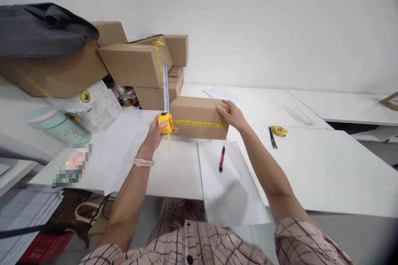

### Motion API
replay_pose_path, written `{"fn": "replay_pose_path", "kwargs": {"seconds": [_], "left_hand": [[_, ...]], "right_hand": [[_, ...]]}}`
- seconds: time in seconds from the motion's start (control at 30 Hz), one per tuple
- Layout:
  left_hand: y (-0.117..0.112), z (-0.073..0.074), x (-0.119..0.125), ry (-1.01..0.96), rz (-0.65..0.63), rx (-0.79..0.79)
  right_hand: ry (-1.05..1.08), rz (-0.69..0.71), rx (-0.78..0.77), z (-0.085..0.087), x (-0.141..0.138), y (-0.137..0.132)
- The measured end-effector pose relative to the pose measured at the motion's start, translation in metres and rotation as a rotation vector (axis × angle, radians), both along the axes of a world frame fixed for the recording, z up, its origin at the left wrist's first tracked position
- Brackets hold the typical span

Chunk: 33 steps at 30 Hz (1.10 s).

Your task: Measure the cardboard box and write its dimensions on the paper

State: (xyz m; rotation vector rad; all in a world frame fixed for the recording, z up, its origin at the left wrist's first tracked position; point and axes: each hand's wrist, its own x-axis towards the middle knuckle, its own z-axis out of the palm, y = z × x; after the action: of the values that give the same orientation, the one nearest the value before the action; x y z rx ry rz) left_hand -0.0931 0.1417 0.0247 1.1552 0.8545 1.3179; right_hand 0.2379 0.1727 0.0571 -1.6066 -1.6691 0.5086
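My left hand (156, 131) is closed around a yellow tape measure (165, 123), its blade (166, 87) drawn out and pointing up and away beside the carton. A short yellow strap dangles below the case. At the carton's right end, my right hand (231, 114) grips the upper edge of a brown cardboard box (199, 112), thumb on the near side. Yellow tape runs along the box's side facing me. Close in front of the box lie white paper sheets (230, 190) with a red and black pen (222, 159) on them.
Stacked cardboard boxes (133, 64) stand at the back left, with a dark grey bag (40, 31) on top. Nearby are a mint green bottle (59, 124) and a white box with avocado pictures (93, 105). A second yellow tape measure (280, 131) lies on the right of the white table (326, 165).
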Motion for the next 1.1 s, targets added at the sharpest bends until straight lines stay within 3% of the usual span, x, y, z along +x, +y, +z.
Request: {"fn": "replay_pose_path", "kwargs": {"seconds": [0.13, 0.27, 0.37, 0.5, 0.63, 1.1], "left_hand": [[0.011, 0.031, 0.005, 0.028, -0.012, 0.029], [0.004, 0.037, 0.019, 0.013, 0.058, 0.092], [-0.026, 0.023, 0.043, -0.026, -0.024, 0.138], [-0.071, -0.013, 0.086, -0.053, -0.257, -0.011], [-0.089, -0.037, 0.111, -0.062, -0.317, -0.118], [-0.094, -0.054, 0.119, -0.040, -0.298, -0.150]], "right_hand": [[-0.247, -0.069, -0.047, 0.034, 0.001, 0.025], [-0.352, -0.076, 0.041, 0.038, -0.011, 0.049], [-0.317, -0.042, 0.095, 0.035, -0.022, 0.065], [-0.298, -0.105, 0.087, 0.030, -0.030, 0.077], [-0.326, -0.139, 0.095, 0.025, -0.032, 0.080], [-0.303, -0.159, 0.062, 0.034, -0.040, 0.075]]}}
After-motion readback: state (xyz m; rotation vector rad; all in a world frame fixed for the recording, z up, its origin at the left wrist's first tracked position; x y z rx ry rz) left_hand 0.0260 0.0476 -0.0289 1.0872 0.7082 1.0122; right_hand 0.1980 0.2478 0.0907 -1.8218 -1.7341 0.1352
